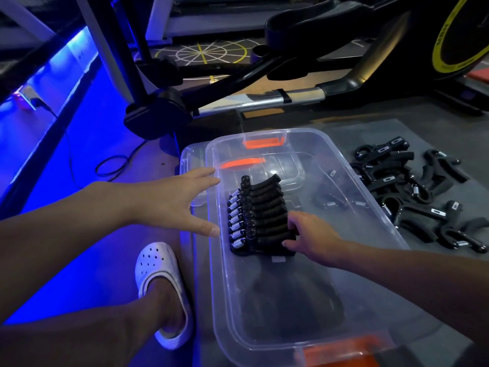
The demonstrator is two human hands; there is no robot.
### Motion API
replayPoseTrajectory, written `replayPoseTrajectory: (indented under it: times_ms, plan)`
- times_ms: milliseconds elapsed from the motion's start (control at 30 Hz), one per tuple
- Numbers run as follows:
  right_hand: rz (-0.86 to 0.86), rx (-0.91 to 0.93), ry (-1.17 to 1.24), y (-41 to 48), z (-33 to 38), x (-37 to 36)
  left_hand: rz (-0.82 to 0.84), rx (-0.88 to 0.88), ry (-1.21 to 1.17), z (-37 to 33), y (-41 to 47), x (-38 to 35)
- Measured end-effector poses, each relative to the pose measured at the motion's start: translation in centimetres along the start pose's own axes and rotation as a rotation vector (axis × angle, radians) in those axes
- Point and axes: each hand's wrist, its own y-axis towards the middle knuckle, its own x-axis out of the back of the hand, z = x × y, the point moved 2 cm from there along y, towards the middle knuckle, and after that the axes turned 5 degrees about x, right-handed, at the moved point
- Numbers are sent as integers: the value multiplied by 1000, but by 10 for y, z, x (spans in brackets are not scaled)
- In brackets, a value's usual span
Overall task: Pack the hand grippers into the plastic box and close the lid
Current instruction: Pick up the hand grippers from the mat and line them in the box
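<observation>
A clear plastic box (344,186) with orange latches stands open on the floor mat. Inside it, a row of several black hand grippers (258,215) with silver springs stands packed side by side. My right hand (309,235) reaches into the box, its fingers on the foam handles at the near end of the row. My left hand (180,200) is spread with straight fingers at the box's left wall, holding nothing. The clear lid (189,162) lies under the box's far left side, an orange handle visible through the plastic.
A loose pile of black hand grippers (412,192) lies on the grey mat right of the box. My foot in a white clog (161,284) is left of the box. An exercise machine's frame (264,99) and a cable (113,165) lie beyond.
</observation>
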Motion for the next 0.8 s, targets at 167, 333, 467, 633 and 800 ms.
replayPoseTrajectory:
  times_ms: [167, 333, 467, 633, 800]
  plan:
    - [25, -6, 2, -3, 6, 10, 19, 35, 52, -8, 2, 6]
    - [-65, 17, 53, -7, 24, 37, -122, -23, 126, -32, 10, 19]
    - [-239, 57, 180, -21, 39, 81, -262, -91, 85, -64, 28, 31]
    - [-541, 16, 281, -51, 19, 137, -411, -174, 68, -116, 52, 37]
    - [-512, -273, 193, -76, -65, 151, -398, -254, 33, -164, 73, 21]
